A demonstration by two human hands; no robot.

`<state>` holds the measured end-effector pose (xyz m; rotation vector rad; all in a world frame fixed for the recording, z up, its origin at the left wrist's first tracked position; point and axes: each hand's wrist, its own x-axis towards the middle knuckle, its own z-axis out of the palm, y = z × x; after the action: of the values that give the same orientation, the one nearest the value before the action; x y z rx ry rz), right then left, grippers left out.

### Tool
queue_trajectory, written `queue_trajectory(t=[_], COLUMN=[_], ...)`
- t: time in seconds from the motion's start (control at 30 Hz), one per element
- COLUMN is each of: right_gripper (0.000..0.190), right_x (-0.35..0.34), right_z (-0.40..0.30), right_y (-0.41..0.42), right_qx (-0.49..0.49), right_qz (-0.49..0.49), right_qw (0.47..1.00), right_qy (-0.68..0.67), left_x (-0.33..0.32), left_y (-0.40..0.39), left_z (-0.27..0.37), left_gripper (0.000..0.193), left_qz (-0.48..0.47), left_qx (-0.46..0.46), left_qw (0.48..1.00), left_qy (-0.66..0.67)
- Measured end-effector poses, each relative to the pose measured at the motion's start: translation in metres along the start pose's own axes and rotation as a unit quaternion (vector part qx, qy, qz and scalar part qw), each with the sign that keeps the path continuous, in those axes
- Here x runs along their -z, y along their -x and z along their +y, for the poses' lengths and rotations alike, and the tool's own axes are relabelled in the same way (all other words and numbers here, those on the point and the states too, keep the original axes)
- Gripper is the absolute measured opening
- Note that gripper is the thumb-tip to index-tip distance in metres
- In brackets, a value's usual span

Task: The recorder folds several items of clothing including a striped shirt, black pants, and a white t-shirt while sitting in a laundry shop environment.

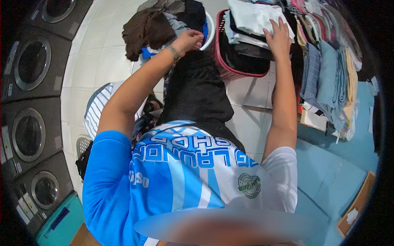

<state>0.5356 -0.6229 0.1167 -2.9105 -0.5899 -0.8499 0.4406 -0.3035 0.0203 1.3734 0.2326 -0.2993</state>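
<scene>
My right hand lies with fingers spread on a folded white garment, the top of a stack of folded clothes in a red plastic laundry basket. Darker folded clothes are beneath it. My left hand has its fingers bent together beside a white round basin heaped with dark, grey and blue clothes; whether it pinches any cloth is not clear. A dark brown garment hangs over the heap's left side. Black cloth covers my lap.
Front-loading machines line the left side. Clothes on hangers and folded trousers are at the right. A striped cloth and a white perforated basket stand left of me. A teal bin is at lower left.
</scene>
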Motion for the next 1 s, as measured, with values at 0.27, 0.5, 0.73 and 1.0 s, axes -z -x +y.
queue_trajectory(t=[0.27, 0.5, 0.73, 1.0], right_gripper=[0.056, 0.073, 0.058, 0.06], right_x=[-0.024, -0.041, -0.021, -0.006], right_z=[-0.043, -0.136, -0.14, -0.162], right_y=[0.041, 0.179, 0.165, 0.164], right_qx=[-0.022, -0.256, -0.359, -0.315], right_qz=[-0.064, -0.459, -0.481, -0.434], right_qw=[0.986, 0.702, 0.485, 0.578], right_qy=[-0.155, -0.48, -0.636, -0.615], left_x=[0.037, 0.016, 0.018, 0.007], left_y=[0.133, 0.17, 0.164, 0.183], left_z=[-0.065, -0.099, -0.122, -0.104], left_gripper=[0.081, 0.095, 0.085, 0.072], left_qz=[0.069, 0.04, 0.11, 0.08], left_qx=[0.086, 0.122, 0.114, 0.04], left_qw=[0.994, 0.991, 0.983, 0.989], left_qy=[-0.023, -0.026, -0.096, -0.117])
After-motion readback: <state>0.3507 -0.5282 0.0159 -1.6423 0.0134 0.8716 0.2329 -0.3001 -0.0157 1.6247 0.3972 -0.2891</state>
